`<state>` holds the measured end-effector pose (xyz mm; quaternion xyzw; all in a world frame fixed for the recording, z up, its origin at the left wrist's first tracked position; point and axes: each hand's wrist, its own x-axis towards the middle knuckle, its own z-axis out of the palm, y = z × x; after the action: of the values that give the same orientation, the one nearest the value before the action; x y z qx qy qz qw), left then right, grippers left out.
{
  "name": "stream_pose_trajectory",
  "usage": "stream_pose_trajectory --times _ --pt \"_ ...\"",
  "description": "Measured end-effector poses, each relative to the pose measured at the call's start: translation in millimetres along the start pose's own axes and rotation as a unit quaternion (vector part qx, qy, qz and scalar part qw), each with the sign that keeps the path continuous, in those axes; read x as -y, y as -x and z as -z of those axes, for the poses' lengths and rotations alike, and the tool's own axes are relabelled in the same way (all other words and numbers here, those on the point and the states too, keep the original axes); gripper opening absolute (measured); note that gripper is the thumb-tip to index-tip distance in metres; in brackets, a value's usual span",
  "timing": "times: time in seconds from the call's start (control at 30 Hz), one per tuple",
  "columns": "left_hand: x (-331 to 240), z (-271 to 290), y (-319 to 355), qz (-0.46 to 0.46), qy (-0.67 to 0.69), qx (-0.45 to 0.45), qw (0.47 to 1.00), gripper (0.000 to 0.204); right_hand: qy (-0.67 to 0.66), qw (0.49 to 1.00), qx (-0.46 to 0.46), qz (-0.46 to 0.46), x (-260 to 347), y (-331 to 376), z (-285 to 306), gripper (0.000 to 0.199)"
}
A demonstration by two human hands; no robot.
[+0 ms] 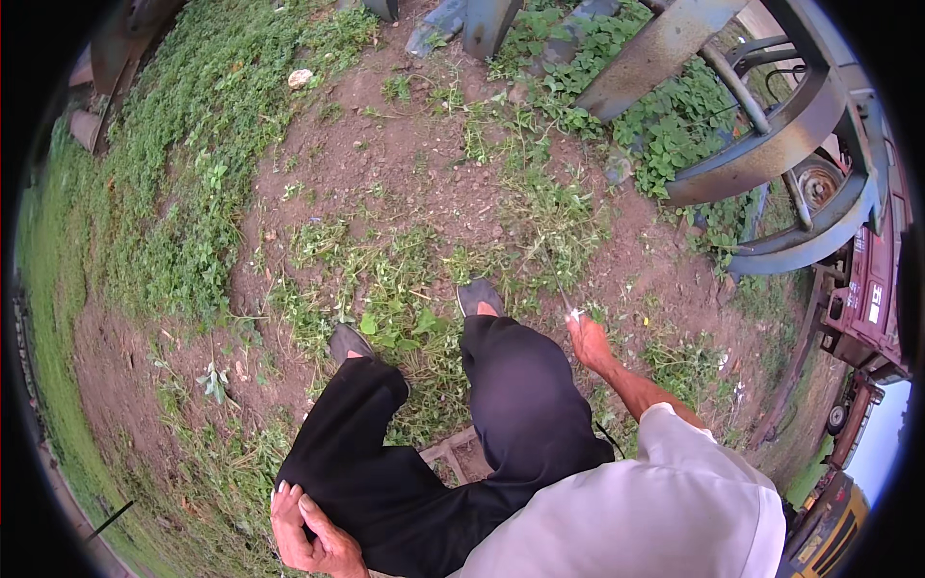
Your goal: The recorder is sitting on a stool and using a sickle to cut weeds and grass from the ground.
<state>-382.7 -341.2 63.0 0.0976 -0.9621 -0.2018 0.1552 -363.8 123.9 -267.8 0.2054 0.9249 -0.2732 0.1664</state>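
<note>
My right hand (590, 342) is closed around the pale handle of a thin-bladed hand tool (563, 287). Its narrow dark end points away into a patch of loose, uprooted weeds (559, 226) on the soil; the tip blends into the plants, so its exact shape cannot be made out. Against my left leg in black trousers (332, 433) rests my left hand (313, 535), its thumb apart from the loosely bent fingers, holding nothing I can see. Pulled or cut greens (395, 289) lie scattered around my dark shoes (477, 294).
Large curved, rusty blue metal machinery (771, 164) stands at the far right with leafy plants (665, 125) growing among it. A low wooden frame (455, 453) shows beneath me. Dense green weeds (193, 125) cover the left. A maroon vehicle (872, 299) is at the right rim.
</note>
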Motion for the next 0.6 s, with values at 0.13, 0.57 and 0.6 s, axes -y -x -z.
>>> stream_pose_trajectory --times 0.13,0.57,0.6 --pt "-2 -3 0 0.006 -0.011 -0.006 1.0 0.015 -0.072 0.994 -0.031 0.073 51 -88 10 0.048" --pt "-7 -6 -4 0.01 -0.029 -0.001 1.0 0.016 0.001 0.994 -0.036 0.101 106 -246 6 0.05" --pt "-8 -5 -3 0.01 -0.027 -0.002 1.0 0.016 -0.007 0.996 -0.026 0.085 84 -226 2 0.05"
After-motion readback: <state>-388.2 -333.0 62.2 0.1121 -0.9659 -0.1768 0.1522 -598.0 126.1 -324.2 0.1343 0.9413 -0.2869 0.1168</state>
